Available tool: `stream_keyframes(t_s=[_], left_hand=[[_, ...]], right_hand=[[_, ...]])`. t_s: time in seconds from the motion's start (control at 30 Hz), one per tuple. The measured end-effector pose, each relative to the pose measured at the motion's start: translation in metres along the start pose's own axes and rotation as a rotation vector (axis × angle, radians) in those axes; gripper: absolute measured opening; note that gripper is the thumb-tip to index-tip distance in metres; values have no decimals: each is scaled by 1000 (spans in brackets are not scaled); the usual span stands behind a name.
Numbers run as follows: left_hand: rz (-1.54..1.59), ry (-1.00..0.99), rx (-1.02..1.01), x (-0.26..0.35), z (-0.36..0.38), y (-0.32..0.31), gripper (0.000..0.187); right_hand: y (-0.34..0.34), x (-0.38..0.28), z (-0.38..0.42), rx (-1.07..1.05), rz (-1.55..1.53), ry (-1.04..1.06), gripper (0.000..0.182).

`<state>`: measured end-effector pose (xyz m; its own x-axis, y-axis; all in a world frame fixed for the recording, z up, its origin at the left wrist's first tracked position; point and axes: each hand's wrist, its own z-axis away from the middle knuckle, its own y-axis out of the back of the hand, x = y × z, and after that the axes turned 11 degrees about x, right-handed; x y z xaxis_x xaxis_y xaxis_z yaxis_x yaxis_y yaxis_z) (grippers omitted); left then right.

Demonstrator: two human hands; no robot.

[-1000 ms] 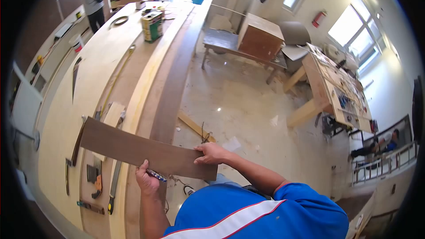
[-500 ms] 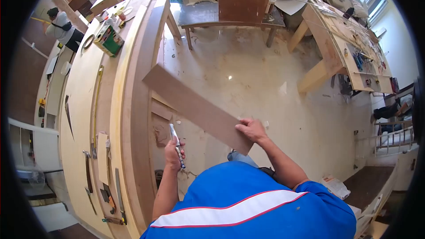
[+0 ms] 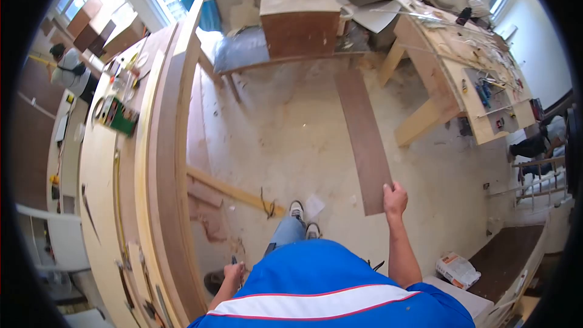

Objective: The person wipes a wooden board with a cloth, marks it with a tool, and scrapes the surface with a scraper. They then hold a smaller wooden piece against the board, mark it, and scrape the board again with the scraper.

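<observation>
In my right hand (image 3: 395, 199) is a long, narrow brown board (image 3: 364, 140), gripped at the lower right corner of its near end. It stretches away from me over the floor, its far end toward the back bench. Down by my left side, my left hand (image 3: 233, 274) is closed around a slim metallic-looking tool (image 3: 234, 260). Only the tool's tip shows above the fingers, so I cannot tell its kind. The edge of the long workbench (image 3: 176, 206) runs to the left of that hand.
A green can (image 3: 118, 115) and hand tools lie on the left workbench. Wood strips (image 3: 228, 188) rest on the floor beside it. A brown box (image 3: 300, 21) sits on the back bench; a cluttered table (image 3: 480, 67) stands right. Another person (image 3: 71, 73) is at far left.
My right hand has swung the board rightward, turning it from slanting left to pointing away from me. My left hand has dropped lower with the tool. My feet now show.
</observation>
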<state>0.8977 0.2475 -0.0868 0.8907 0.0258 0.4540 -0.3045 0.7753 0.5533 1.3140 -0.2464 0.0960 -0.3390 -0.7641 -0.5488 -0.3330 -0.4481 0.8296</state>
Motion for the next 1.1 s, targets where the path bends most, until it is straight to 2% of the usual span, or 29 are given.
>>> stream_keyframes(t_s=[0.17, 0.23, 0.27, 0.43, 0.63, 0.77, 0.9, 1.1], left_hand=[[80, 135, 54, 69, -58, -13, 24], [96, 330, 66, 145, -68, -17, 25], [104, 364, 63, 176, -83, -22, 25], [117, 259, 9, 307, -180, -44, 24], [82, 108, -37, 469, -279, -52, 25], [81, -15, -26, 552, -309, -51, 30], [47, -9, -38, 589, -327, -56, 30], [-22, 38, 16, 577, -327, -67, 30]], right_hand=[[-45, -1, -31, -40, -380, -156, 26], [-58, -25, -51, -52, -452, -205, 26], [-60, -43, -61, -48, -443, -208, 25], [-102, -105, -132, -48, -555, -224, 26], [-122, -218, -210, -2, -784, -233, 29], [-152, -255, -246, 35, -926, -205, 30], [-189, -290, -287, 1, -915, -162, 33], [-247, -383, -385, -108, -950, -59, 33]])
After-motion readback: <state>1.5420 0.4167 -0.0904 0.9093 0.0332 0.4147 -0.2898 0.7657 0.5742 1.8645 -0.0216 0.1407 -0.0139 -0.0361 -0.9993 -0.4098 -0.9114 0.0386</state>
